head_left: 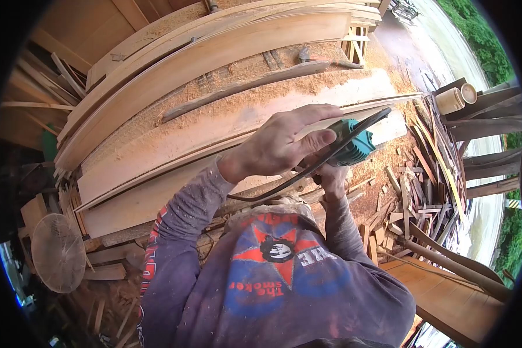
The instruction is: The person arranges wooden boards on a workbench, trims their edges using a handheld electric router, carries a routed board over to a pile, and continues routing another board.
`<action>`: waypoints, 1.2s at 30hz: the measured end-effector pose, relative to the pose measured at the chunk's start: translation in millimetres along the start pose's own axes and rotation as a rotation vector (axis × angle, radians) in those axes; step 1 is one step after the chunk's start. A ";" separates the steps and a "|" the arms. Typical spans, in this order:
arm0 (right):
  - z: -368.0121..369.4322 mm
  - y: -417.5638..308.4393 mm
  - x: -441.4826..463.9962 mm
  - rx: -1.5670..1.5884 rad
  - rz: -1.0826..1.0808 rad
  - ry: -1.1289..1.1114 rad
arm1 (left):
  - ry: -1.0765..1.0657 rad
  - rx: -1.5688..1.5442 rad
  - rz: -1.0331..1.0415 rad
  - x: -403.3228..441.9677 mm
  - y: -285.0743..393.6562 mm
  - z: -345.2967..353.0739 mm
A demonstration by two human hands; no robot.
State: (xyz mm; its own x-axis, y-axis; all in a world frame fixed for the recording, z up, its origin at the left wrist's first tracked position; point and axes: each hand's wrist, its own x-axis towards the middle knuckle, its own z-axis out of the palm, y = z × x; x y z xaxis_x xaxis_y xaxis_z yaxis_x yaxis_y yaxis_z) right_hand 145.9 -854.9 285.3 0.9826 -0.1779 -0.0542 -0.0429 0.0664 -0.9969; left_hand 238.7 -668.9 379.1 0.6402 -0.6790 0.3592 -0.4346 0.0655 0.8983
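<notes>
My right hand (333,178) is wrapped around the underside of a teal electric power tool (354,146) with a slotted motor housing. Its exact kind is hidden by my hands. A black power cord (307,171) crosses in front of the tool and loops down toward my shirt. Over the board, my left hand (281,139) has its fingers stretched out and its thumb apart, close beside the tool. Under and beyond that hand runs a long thin wooden strip (383,101) along the edge of a pale plank (174,136). Whether the left fingertips touch the wood, I cannot tell.
Long boards (203,58) and a narrow dark wood piece (249,87) lie across the sawdust-covered bench. A hammer (330,60) rests at the back. Offcuts (429,197) are heaped at right. A round fan (58,253) stands at lower left.
</notes>
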 end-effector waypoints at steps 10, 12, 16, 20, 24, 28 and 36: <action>-63.3 -1.6 -15.8 -0.650 -0.543 0.088 | -0.839 0.072 -0.135 133.0 26.0 27.0; -59.8 -2.2 -23.4 -0.766 -0.675 0.154 | -0.848 0.057 -0.009 125.3 22.5 34.3; -28.2 0.6 -49.7 -0.319 -0.335 0.309 | -0.619 -0.056 -0.048 74.7 22.4 53.5; 36.7 27.9 -68.3 -0.178 -0.377 0.366 | -0.197 -0.231 0.063 -2.0 19.9 47.1; 104.4 63.5 -98.6 -0.223 -0.324 0.344 | -0.330 -0.146 0.136 -67.0 21.0 -16.2; 170.4 94.1 -106.2 -0.267 -0.398 0.260 | -0.354 -0.146 0.115 -124.0 23.8 -69.4; 278.2 52.8 -76.8 -0.022 -0.416 0.425 | -0.211 -0.086 0.076 -166.7 3.9 -162.5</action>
State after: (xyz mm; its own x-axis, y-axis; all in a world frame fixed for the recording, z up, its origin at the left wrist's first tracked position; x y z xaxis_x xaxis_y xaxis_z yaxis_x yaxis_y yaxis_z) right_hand 118.5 -564.6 252.9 0.7594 -0.5620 0.3278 0.3221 -0.1131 -0.9399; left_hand 233.2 -436.6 363.9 0.4570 -0.8071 0.3739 -0.4155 0.1779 0.8920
